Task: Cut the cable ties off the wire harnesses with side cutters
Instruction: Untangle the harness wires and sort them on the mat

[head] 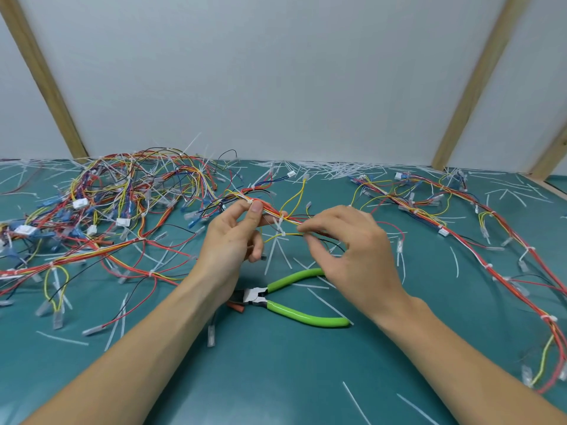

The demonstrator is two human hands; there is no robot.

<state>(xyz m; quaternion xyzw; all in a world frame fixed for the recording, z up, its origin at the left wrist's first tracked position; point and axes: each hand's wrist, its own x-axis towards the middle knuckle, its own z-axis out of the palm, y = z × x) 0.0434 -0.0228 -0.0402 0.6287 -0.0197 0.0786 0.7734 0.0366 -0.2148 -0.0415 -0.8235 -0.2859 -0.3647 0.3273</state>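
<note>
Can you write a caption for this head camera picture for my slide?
Both hands, left hand and right hand, hold a wire harness; side cutters lie below.

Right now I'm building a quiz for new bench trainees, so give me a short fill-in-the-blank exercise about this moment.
1. The side cutters have handles coloured ____.
2. The side cutters lie on the mat, held by ____ hand.
3. The left hand and right hand both pinch the same wire ____.
4. The big tangled pile of harnesses lies on the person's ____ side.

Missing words: green; neither; harness; left
</note>
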